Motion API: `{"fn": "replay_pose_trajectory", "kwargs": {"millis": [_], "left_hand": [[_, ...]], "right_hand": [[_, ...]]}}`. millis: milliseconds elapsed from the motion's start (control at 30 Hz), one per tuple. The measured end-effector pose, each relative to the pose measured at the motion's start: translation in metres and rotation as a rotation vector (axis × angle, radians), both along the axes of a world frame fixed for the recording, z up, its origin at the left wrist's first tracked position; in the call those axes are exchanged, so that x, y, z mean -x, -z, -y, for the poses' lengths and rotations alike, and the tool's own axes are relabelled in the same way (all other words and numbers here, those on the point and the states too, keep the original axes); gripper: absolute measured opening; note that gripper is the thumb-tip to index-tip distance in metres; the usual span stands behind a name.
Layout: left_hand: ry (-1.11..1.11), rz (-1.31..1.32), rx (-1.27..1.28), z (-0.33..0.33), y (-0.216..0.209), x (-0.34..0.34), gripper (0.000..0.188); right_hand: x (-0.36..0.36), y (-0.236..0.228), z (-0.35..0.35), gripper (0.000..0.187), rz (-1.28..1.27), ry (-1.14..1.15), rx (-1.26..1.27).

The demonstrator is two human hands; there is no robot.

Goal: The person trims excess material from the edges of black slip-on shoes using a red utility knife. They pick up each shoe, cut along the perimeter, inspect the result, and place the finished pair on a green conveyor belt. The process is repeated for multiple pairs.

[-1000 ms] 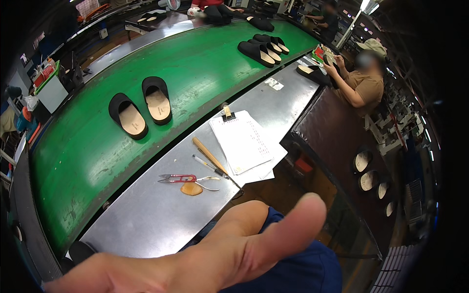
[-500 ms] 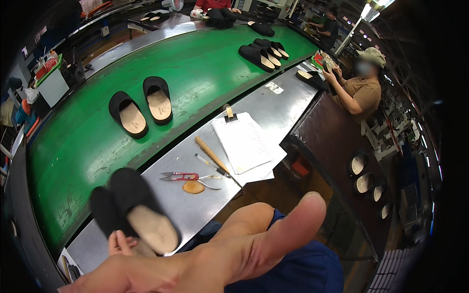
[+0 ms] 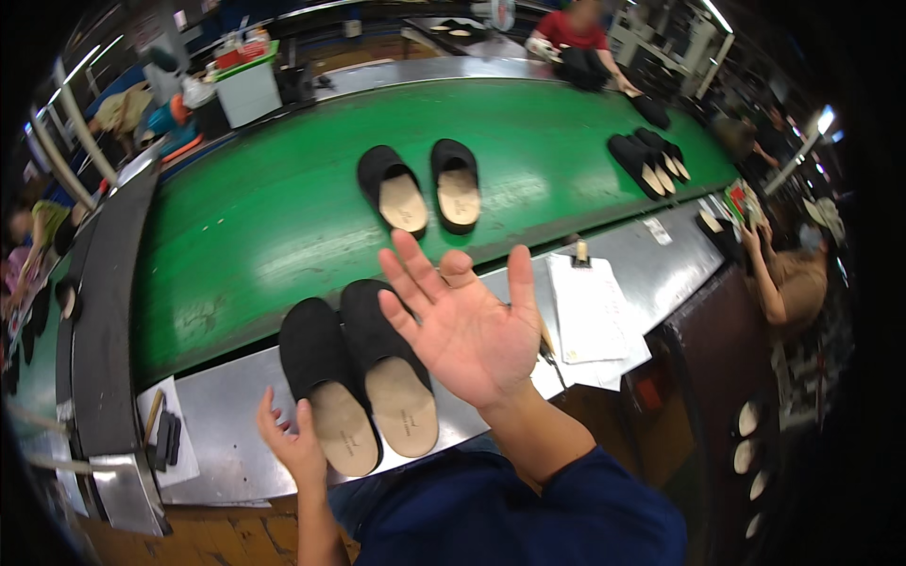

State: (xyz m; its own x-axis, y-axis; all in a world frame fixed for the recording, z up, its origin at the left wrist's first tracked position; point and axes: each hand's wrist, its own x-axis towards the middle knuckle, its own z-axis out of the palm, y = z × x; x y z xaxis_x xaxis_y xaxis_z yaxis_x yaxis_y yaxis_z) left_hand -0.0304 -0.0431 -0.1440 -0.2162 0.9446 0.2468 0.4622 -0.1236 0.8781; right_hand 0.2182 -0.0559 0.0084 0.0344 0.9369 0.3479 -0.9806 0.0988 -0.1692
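Two black clogs with beige insoles lie side by side on the metal table edge, toes over the green belt: the left clog point(image 3: 316, 349) and the right clog point(image 3: 406, 406). At the outer side of the left clog is my left hand point(image 3: 294, 441), fingers curled but apart, holding nothing; whether its thumb touches the clog I cannot tell. My right hand point(image 3: 469, 338) is raised over the table, palm showing, fingers spread with nothing in them. It covers part of the right clog's toe and the tools behind it.
Another pair of black clogs point(image 3: 401, 203) stands on the green belt point(image 3: 255, 208). Papers on a clipboard point(image 3: 590, 311) lie to the right. More clogs point(image 3: 651, 165) sit farther along. A co-worker in brown point(image 3: 793, 278) and one in red point(image 3: 574, 36) work nearby. Dark tools point(image 3: 168, 439) rest at left.
The view has turned left. My left hand has let go of the left clog, and the pair now lies flat on the table. My right hand has moved from close up to over the table, fingers spread.
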Motion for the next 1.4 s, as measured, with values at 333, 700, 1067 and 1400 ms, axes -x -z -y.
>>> {"fn": "replay_pose_trajectory", "kwargs": {"millis": [333, 700, 1067, 1400], "left_hand": [[0.127, 0.354, 0.01, -0.025, 0.033, -0.028, 0.05], [0.105, 0.258, 0.093, -0.01, 0.023, -0.018, 0.062], [0.251, 0.782, 0.532, 0.0, -0.02, -0.023, 0.065], [0.416, 1.416, 0.55, -0.014, -0.042, -0.016, 0.045]], "right_hand": [[0.178, 0.013, 0.047, 0.026, 0.87, -0.372, -0.502], [0.123, 0.079, 0.063, 0.022, 1.579, -0.094, -0.306], [0.017, 0.149, 0.037, 0.071, 1.531, 0.402, 0.742], [0.007, 0.113, 0.007, 0.034, 0.604, -0.018, 0.759]]}}
